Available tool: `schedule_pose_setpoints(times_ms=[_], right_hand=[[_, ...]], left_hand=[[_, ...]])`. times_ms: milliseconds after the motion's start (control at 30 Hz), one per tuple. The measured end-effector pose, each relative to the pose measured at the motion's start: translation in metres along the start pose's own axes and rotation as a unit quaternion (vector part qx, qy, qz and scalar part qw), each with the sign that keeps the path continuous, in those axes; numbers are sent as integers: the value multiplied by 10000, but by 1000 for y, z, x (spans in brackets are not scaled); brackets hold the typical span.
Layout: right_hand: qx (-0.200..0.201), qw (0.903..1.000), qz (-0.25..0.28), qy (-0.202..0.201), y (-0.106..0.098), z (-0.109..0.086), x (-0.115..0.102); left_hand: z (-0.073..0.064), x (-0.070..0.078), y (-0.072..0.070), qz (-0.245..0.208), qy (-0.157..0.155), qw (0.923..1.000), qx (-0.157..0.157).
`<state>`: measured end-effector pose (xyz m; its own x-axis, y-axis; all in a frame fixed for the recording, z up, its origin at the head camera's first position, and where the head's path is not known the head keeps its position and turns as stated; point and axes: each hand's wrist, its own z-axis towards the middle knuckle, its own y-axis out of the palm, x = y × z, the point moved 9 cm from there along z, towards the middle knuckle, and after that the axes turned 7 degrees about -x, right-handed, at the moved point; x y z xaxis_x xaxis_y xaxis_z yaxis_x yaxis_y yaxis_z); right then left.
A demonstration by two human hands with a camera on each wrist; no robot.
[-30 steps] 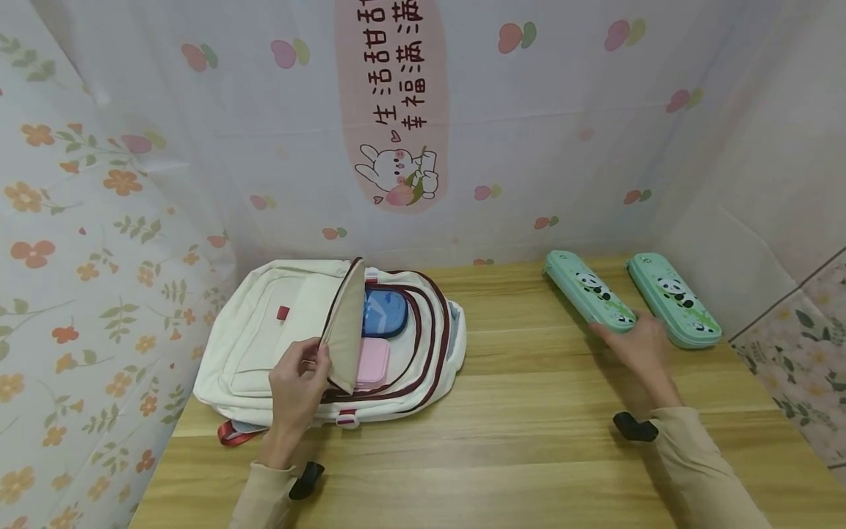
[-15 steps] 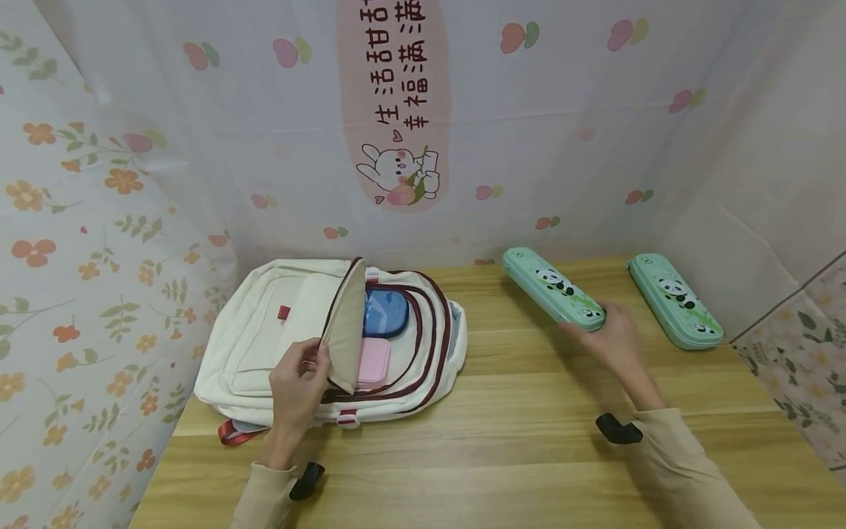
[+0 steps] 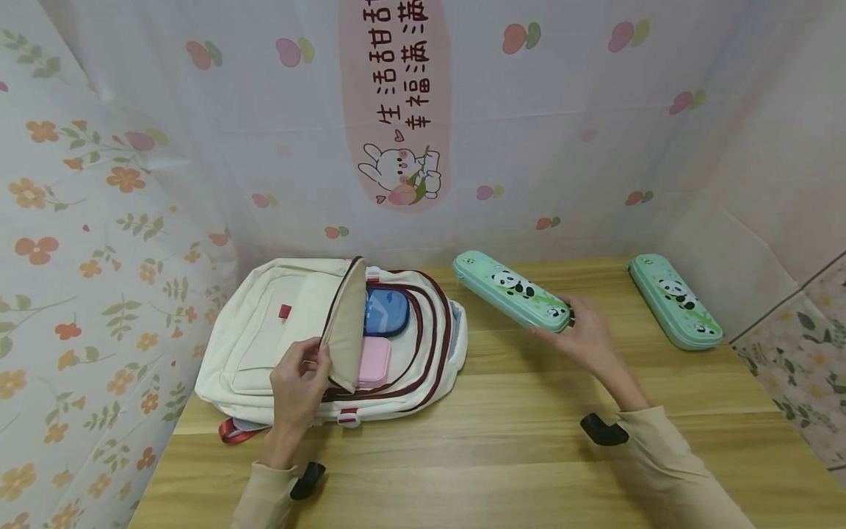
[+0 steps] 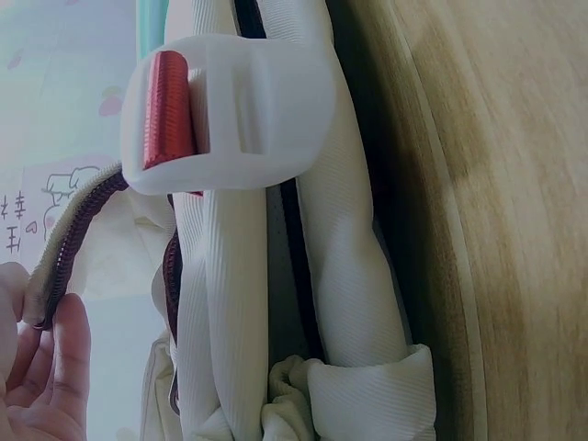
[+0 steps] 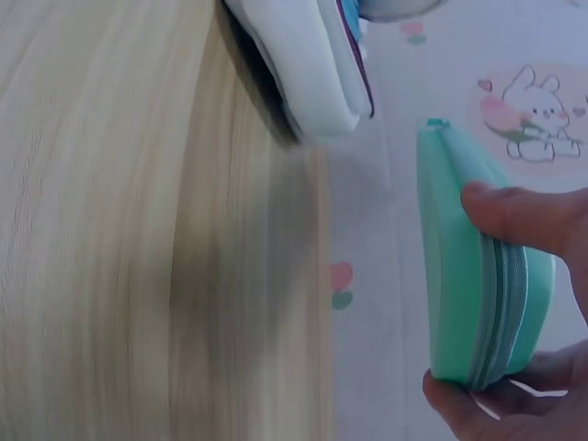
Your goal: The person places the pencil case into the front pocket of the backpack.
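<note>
1. Head view: right hand (image 3: 587, 342) grips the green panda case (image 3: 509, 290) by its near end, above the table (image 3: 502, 455), right of the backpack (image 3: 264, 360).
2. Left hand (image 3: 299, 380) pinches the flap (image 3: 346, 334).
3. Case likely light, fairly stiff; best held across its sides.

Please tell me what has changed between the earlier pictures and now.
The right hand has carried one green panda case leftward, toward the white backpack. The left hand still pinches the backpack's flap; the other panda case, the blue case and the pink case have stayed put.
</note>
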<state>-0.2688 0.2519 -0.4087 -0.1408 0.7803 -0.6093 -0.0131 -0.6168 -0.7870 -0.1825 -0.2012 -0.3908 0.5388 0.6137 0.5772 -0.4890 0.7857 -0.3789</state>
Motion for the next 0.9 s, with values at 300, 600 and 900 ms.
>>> schedule_pose_setpoints(times_ms=[300, 600, 900], right_hand=[[-368, 9971, 538, -401, 22, 1, -20], [-840, 9905, 789, -754, 47, 1, -40], [-1231, 9792, 1217, -1061, 68, -1, -52]], left_hand=[[-1, 0, 0, -5, -13, 10000, -12], [5, 17, -4, -80, 15, 10000, -52], [3, 8, -1, 111, 96, 9999, -60]])
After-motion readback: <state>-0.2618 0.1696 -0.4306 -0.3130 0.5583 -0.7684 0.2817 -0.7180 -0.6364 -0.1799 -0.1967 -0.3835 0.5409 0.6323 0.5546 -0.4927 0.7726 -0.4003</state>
